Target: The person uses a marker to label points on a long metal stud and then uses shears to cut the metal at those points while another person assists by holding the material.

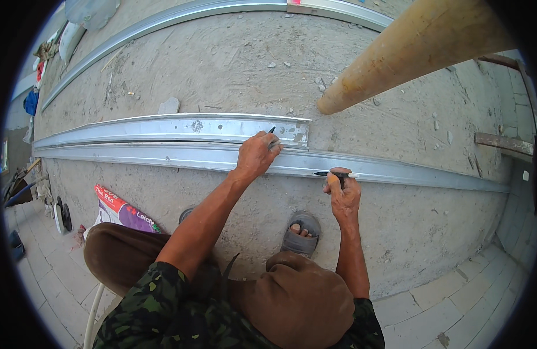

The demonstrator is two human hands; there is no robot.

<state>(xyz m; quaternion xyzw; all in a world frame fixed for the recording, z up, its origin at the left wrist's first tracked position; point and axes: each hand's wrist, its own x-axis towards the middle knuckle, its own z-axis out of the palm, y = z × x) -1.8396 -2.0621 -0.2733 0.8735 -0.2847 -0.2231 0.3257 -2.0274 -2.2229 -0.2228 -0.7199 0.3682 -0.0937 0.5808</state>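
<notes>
Two long silvery metal channels lie side by side on the dusty concrete. The shorter channel [163,128] is on the far side, its right end just beyond my left hand. Nearer me, the longer channel [419,172] runs on to the right. My left hand [257,156] is closed over the two channels, near that end, with a small black pointed thing [272,130] sticking out from its fingers; its kind is too small to tell. In my right hand [343,196] is a marker [341,174], lying crosswise over the longer channel with its black tip to the left.
A thick yellowish round post [390,61] slants up at the right. Another metal channel [146,32] curves across the back. A printed bag [126,210] lies by my left knee. My sandalled foot [301,232] is close to the longer channel. Wooden pieces [504,142] stand at the right edge.
</notes>
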